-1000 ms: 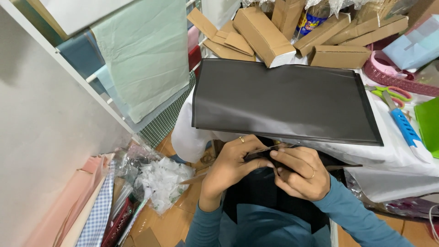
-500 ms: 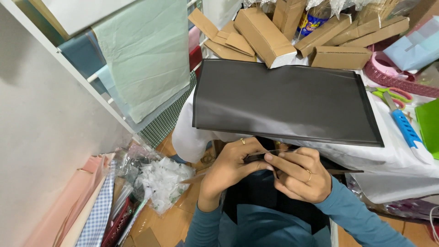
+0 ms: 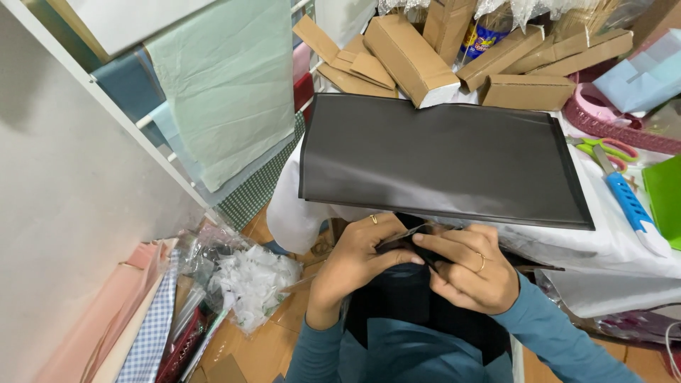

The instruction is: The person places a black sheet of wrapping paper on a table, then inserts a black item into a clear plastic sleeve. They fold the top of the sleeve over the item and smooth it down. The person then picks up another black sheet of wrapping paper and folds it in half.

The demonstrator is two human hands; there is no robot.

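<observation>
Dark strip (image 3: 408,245) pinched between both hands' fingers (image 3: 440,248)

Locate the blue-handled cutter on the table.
In the head view the blue-handled cutter lies at the right edge of the white-covered table, between the black sheet and a green tray, just below the green scissors.

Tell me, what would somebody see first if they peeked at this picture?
Probably the big black sheet spread flat across the white-covered table. Just below its near edge, the left hand and right hand pinch a small dark piece together. Behind the sheet lies a heap of brown cardboard boxes.
</observation>
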